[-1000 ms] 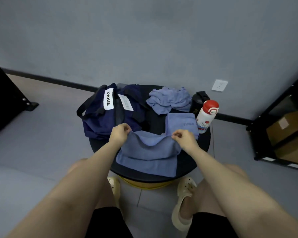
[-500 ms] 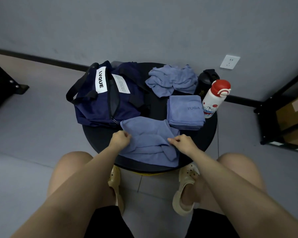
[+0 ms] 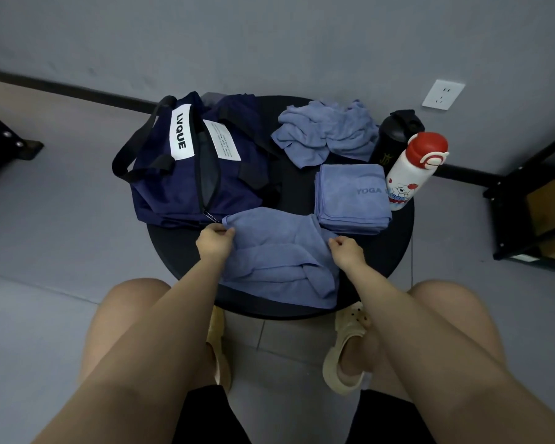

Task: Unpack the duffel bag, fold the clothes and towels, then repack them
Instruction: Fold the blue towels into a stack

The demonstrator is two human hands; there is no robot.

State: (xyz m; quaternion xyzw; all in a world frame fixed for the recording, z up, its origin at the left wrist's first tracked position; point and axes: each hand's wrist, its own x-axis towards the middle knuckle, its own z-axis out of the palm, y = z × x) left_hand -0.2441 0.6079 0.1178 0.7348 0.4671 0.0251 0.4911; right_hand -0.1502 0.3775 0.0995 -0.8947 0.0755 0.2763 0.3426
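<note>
A blue towel (image 3: 279,257) lies rumpled on the near part of the round black table (image 3: 394,248). My left hand (image 3: 213,241) pinches its far left corner, and my right hand (image 3: 346,251) pinches its right edge. A navy duffel bag (image 3: 186,174) marked LVQUE sits unzipped at the table's left. A folded blue towel (image 3: 350,200) marked YOGA lies to the right. An unfolded blue towel (image 3: 327,133) is heaped at the back.
A white bottle with a red cap (image 3: 410,174) and a black bottle (image 3: 394,133) stand at the table's right edge. A black shelf with cardboard boxes (image 3: 545,203) is at the far right. My knees and sandalled feet sit under the table's near edge.
The towel was held raised a second ago; it now lies flatter on the table, my hands spread farther apart along it. The camera has tilted further down.
</note>
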